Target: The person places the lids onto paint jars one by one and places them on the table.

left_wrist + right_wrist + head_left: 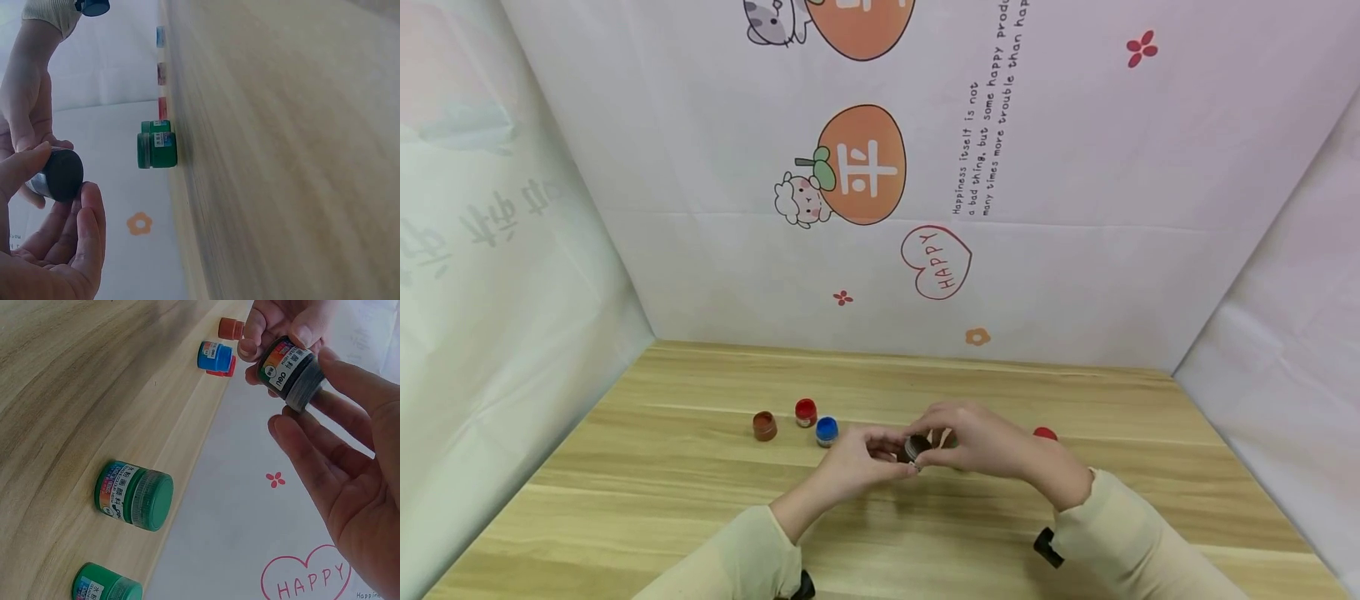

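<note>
A small black paint jar [914, 448] is held up between both hands above the table. My left hand [856, 461] grips its labelled body. With thumb and fingers, my right hand [981, 442] pinches the ribbed lid [305, 387] at the other end. The right wrist view shows the jar tilted, its printed label [286, 365] facing the camera. The lid appears seated on the jar. In the left wrist view, the jar's dark round end [65, 175] points towards the camera.
Brown [764, 427], red [806, 412] and blue [827, 431] paint jars stand left of the hands. Two green jars [133, 495] stand on the table, hidden in the head view. Another red jar [1045, 433] shows behind the right wrist. Printed white sheets [1060, 283] enclose the wooden table [700, 500].
</note>
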Tool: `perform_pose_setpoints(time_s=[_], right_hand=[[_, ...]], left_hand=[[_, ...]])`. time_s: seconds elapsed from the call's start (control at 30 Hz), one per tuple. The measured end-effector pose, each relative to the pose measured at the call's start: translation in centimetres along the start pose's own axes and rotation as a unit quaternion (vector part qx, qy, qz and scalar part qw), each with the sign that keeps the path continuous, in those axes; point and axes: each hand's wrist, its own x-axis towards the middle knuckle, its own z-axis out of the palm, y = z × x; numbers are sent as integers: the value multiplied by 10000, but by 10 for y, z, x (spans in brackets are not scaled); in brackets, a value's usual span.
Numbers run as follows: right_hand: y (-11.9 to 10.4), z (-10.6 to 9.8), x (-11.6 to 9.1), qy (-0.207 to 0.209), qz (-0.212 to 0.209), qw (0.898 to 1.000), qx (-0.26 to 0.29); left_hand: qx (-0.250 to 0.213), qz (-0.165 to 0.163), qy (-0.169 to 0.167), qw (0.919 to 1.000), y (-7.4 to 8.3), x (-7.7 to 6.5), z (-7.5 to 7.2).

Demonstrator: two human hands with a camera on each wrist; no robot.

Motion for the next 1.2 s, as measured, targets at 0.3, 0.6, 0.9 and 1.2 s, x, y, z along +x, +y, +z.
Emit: perform_pose_setpoints(time_s=[0.3,0.6,0.9,1.2], right_hand=[[-3,0,-1,60,198,9979,-618],[-1,-4,-1,-152,-538,9984,73],[-5,-2,0,-160,-134,9998,50],[-5,-1,0,-66,-224,9997,106]], left_hand=[[77,15,-13,10000,0,1,1],[14,-97,23,9999,4,-1,-1],[-15,-157,125,9998,5,-4,-2],[-69,-81,59,9999,6,-6,-3]])
